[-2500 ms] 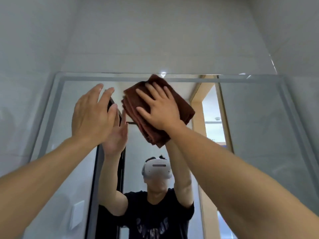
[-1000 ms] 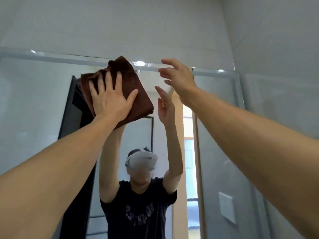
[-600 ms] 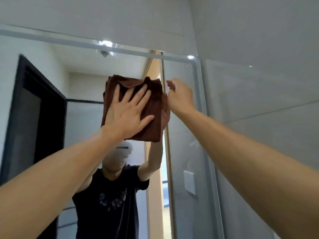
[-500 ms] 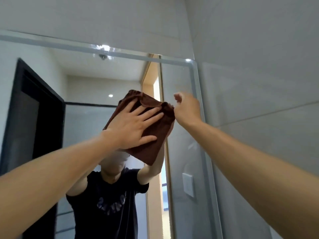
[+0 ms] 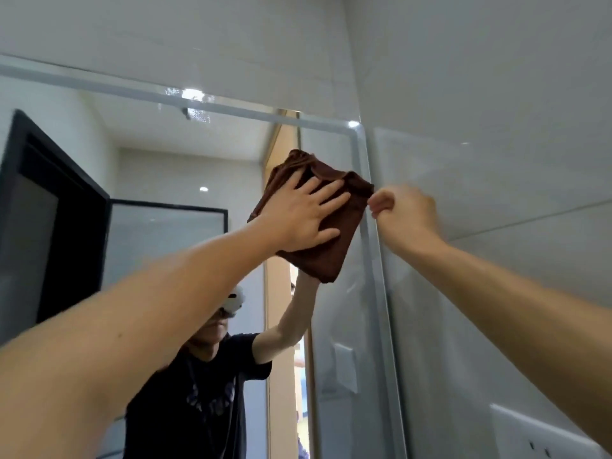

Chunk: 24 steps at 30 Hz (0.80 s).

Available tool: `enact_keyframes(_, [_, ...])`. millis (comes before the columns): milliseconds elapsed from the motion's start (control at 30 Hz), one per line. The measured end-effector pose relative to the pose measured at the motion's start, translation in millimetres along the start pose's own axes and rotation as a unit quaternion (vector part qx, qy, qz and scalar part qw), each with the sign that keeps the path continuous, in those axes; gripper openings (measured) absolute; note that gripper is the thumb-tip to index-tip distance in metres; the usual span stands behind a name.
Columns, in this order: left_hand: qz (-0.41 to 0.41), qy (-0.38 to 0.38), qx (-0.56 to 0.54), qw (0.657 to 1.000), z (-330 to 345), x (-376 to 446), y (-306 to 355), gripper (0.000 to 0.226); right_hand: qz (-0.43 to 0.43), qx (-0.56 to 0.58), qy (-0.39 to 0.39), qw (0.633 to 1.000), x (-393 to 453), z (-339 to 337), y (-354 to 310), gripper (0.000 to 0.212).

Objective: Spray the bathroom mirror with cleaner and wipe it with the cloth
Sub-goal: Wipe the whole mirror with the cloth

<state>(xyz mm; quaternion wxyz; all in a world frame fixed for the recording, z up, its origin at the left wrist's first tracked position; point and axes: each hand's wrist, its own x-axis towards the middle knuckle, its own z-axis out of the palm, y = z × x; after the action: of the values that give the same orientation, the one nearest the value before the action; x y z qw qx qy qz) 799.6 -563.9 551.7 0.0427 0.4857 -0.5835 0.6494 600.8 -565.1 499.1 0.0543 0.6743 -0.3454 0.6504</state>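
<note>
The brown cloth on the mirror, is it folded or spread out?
Folded: the brown cloth shows stacked layers at its lower edge, under the left hand.

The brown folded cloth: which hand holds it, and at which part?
The right hand pinches the brown folded cloth at its upper right corner; the left hand presses it flat.

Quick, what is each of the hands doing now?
Left hand: open, fingers spread, pressing the brown cloth against the mirror.
Right hand: fingers curled, pinching the cloth's corner.
</note>
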Motion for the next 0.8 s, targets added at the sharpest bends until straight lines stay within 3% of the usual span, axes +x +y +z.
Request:
enact_keyframes(67, [0.059,-0.002,0.008,0.998,-1.3,3.6,-15.2,0.076,-0.018,-0.019,-0.017,1.000,3.3,-8.2,-5.0,0.031])
enact_keyframes(100, [0.039,0.006,0.009,0.999,-4.4,14.1,-24.2,0.075,-0.020,-0.021,-0.017,0.999,7.2,-12.8,-9.0,0.030])
enact_keyframes(233, [-0.180,0.011,-0.032,0.983,-18.5,76.1,-34.4,0.072,-0.008,0.008,-0.003,1.000,18.9,-22.2,-20.0,0.030])
enact_keyframes(333, [-0.257,0.010,-0.070,0.964,-17.2,106.5,-3.5,0.071,-0.012,0.022,-0.001,1.000,18.8,-21.2,-12.3,0.030])
enact_keyframes(467, [-0.199,0.026,-0.066,0.977,-8.0,105.8,24.2,0.070,-0.008,-0.008,0.001,1.000,12.0,-17.5,5.1,0.031])
enact_keyframes(567, [-0.163,0.016,-0.073,0.984,-1.4,77.9,53.9,0.082,0.028,0.001,0.004,1.000,3.0,-14.3,12.5,0.024])
enact_keyframes(800, [-0.075,-0.012,-0.126,0.989,31.2,-53.1,171.6,0.079,0.020,-0.042,-0.040,0.998,-63.4,-0.4,19.6,0.029])
